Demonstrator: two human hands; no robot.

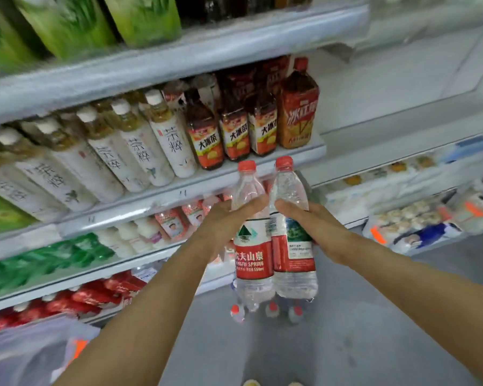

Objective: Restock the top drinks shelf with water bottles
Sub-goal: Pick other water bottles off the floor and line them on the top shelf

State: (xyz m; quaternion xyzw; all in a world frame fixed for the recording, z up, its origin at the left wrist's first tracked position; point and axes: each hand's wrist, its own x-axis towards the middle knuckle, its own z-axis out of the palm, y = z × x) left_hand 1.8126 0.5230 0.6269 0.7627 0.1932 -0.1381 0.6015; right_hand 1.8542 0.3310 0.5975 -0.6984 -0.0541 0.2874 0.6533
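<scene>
2 water bottles up in front of the shelves, both upright, long axes vertical, red caps at 12 o'clock. The left hand [223, 221] grasps the left water bottle [253, 246]; the right hand [315, 227] grasps the right water bottle [293, 246], the 2 touching side by side. At 6 o'clock, 4 more red-capped bottles [272, 309] on the floor [346, 330].
</scene>
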